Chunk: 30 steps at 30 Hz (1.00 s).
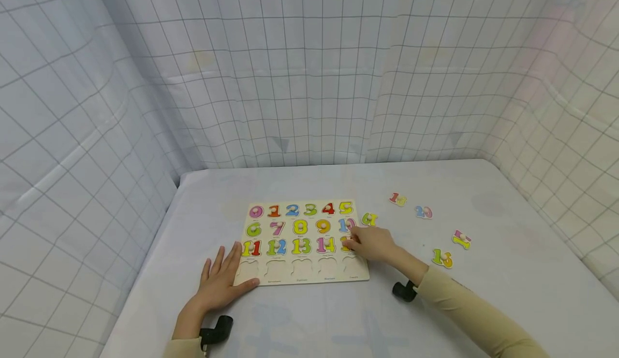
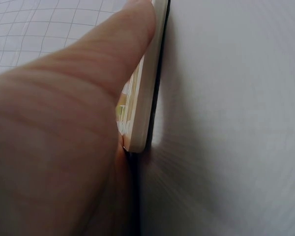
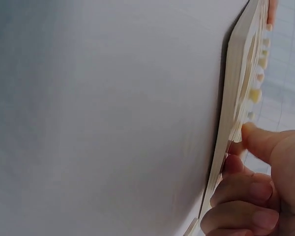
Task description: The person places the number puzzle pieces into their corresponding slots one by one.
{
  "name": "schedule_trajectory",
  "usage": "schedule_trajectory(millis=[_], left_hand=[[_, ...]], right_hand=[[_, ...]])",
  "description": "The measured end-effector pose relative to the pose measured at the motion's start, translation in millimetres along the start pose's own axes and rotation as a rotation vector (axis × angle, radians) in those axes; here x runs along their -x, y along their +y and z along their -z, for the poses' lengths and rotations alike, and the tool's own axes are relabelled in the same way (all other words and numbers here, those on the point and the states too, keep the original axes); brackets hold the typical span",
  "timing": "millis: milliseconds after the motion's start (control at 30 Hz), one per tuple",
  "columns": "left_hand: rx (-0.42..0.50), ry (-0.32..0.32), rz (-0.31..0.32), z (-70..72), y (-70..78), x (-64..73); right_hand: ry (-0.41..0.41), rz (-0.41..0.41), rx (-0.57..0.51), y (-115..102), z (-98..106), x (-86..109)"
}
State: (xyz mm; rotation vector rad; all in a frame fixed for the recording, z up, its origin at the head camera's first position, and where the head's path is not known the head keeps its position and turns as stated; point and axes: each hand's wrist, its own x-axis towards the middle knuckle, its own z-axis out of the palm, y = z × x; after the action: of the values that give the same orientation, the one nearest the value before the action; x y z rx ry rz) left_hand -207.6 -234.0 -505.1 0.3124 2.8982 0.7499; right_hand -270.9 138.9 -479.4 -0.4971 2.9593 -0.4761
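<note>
A wooden number puzzle board (image 1: 309,280) lies on the white table, with several colourful knobbed number pieces set in its upper rows. My left hand (image 1: 220,281) rests at the board's near left corner, fingers straight along the left side and thumb on the near edge. In the left wrist view, the thumb (image 2: 123,39) lies along the board's edge. At the right end of the third row, my right hand (image 1: 376,244) pinches a yellow-orange number piece (image 1: 345,244) between thumb and fingertips. Those fingers partly hide its digits. The right wrist view shows the other fingers (image 3: 241,191) curled beside the board's edge.
Right of the board lie several loose number pieces, among them a green-orange 16 (image 1: 442,258), a blue-pink 20 (image 1: 423,212) and a yellow-green piece (image 1: 369,219) near the board's side. Shaped recesses (image 1: 301,268) line the board's near row. Gridded white curtains (image 1: 300,78) surround the table.
</note>
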Motion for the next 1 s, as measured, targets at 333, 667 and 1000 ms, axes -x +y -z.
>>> schedule_trajectory(millis=[333,667,1000], left_hand=[[0.027,-0.003,-0.008,2.9,4.3,1.9],[0.026,-0.016,-0.003,2.0,0.8,0.3],[0.016,-0.009,-0.005,1.2,-0.5,-0.2]], right_hand=[[0.043,-0.073,-0.052,24,19,10.5],[0.107,-0.176,-0.075,71,59,38.2],[0.100,-0.266,-0.090,113,88,79.4]])
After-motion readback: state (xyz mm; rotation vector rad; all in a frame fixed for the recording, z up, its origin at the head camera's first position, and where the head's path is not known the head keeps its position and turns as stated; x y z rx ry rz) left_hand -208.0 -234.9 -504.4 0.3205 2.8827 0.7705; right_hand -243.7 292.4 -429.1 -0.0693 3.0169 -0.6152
